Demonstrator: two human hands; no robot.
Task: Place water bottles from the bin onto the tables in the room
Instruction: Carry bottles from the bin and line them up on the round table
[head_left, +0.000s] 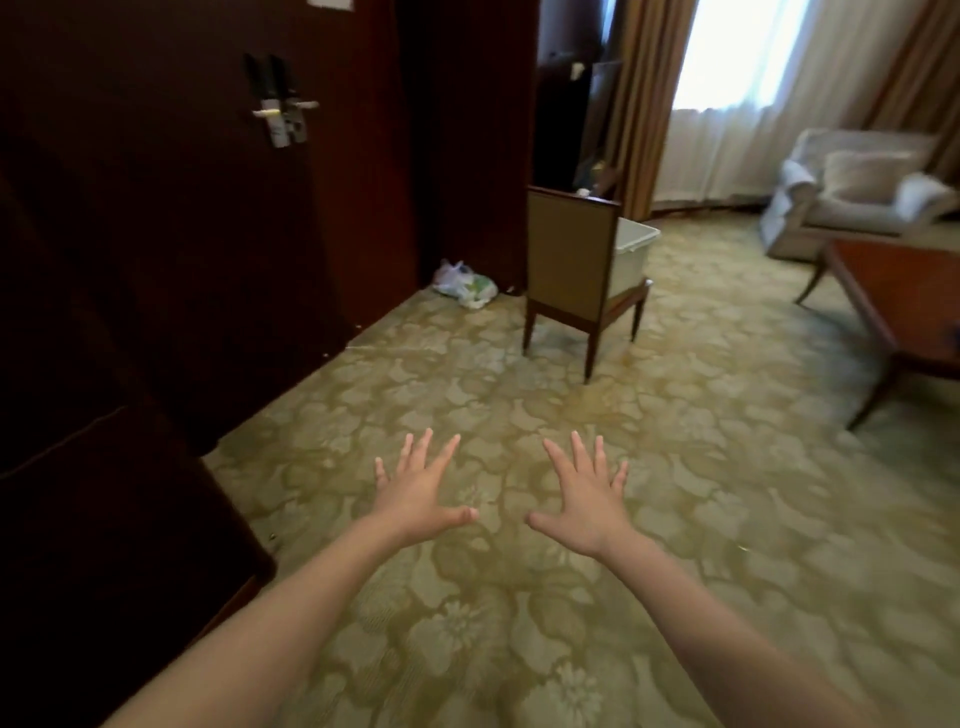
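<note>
The white plastic bin (631, 254) sits on the seat of a wooden chair (574, 260) far ahead, well apart from both hands; its contents are hidden. A wooden surface (904, 291) stands at the right edge of the view. The left hand (418, 493) and right hand (584, 499) stretch forward over the patterned carpet (675, 467), palms down, fingers spread wide, holding nothing, forearms extended side by side.

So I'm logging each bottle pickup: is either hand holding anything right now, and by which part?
Nothing is held. The left hand and the right hand are both open, fingers spread, over the carpet.
</note>
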